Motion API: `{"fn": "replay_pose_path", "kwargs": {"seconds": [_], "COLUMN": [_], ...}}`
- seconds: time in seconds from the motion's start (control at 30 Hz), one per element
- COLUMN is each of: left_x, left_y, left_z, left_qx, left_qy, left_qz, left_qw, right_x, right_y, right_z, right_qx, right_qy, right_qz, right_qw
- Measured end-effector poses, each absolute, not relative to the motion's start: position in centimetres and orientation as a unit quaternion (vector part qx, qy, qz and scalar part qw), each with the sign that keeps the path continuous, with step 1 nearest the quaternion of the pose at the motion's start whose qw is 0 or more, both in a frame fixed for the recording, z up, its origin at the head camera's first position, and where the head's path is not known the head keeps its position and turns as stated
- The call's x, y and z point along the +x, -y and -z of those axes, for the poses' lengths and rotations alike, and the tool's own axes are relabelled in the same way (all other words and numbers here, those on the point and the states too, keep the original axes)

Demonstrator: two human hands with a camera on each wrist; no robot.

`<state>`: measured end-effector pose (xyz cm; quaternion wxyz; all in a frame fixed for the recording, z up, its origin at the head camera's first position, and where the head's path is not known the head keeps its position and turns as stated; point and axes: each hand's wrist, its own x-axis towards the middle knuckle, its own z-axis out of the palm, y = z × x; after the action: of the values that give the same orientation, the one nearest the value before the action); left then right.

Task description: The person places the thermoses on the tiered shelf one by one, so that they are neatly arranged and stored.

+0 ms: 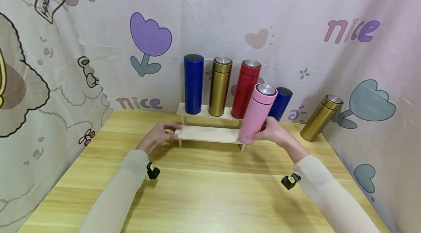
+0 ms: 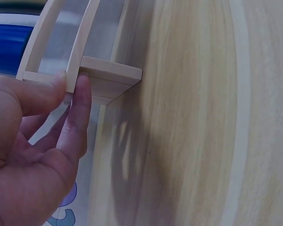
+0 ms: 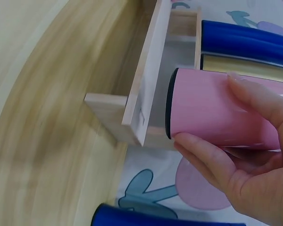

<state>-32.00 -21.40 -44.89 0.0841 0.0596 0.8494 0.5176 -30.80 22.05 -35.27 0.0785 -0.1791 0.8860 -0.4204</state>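
Observation:
My right hand (image 1: 272, 130) grips a pink thermos flask (image 1: 257, 114) around its lower half. The flask is at the right end of the lower step of a two-step wooden stand (image 1: 208, 134), and its dark base (image 3: 170, 103) looks slightly apart from the board in the right wrist view. My left hand (image 1: 160, 136) pinches the left end of that lower step between thumb and fingers (image 2: 75, 117). On the upper step stand a blue flask (image 1: 194, 85), a gold flask (image 1: 220, 86) and a red flask (image 1: 246, 88), the last partly hidden by the pink one.
Right of the stand, a second blue flask (image 1: 281, 103) is partly hidden behind the pink flask and my right hand. A second gold flask (image 1: 320, 119) stands farther right on the wooden table (image 1: 210, 192). A printed curtain (image 1: 286, 13) hangs behind and along the sides.

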Motion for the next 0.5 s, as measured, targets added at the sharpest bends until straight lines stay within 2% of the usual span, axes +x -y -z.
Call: {"fn": "replay_pose_path", "kwargs": {"seconds": [0.5], "left_x": [-31.9], "left_y": [21.3], "left_z": [44.9], "left_qx": [0.053], "left_qy": [-0.851], "left_qz": [-0.514], "left_qw": [0.09], "right_x": [-31.2], "right_y": [-18.7], "right_z": [35.3], "right_qx": [-0.188], "right_qy": [-0.878], "right_qz": [0.431], "right_qw": [0.087]}}
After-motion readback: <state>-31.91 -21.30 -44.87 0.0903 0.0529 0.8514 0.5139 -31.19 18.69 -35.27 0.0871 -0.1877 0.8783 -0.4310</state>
